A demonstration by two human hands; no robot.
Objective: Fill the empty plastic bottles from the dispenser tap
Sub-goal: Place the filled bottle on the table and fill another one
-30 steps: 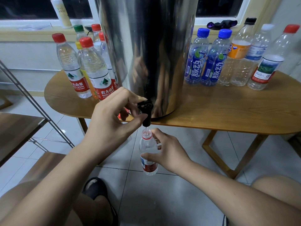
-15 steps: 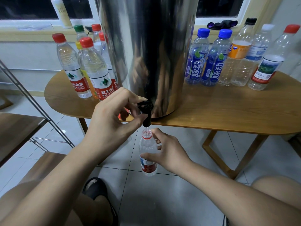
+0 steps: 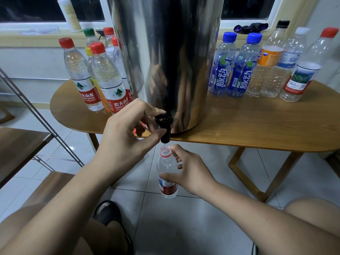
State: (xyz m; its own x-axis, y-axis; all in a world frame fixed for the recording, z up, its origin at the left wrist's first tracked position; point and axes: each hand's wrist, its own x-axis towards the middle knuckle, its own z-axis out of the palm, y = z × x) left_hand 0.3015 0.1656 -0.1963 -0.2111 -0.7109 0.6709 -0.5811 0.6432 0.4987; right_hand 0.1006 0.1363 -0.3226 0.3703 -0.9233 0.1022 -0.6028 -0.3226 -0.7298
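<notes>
Nothing has shifted in the last second: your left hand still pinches the black plastic tap of the tall steel dispenser between thumb and fingers. Your right hand grips the small clear red-labelled plastic bottle, its open neck just under the spout, below the wooden table edge.

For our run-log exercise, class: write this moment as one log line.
step: fill bottle | left hand: pinches tap | right hand: holds bottle under tap | bottle: uncapped, upright
</notes>
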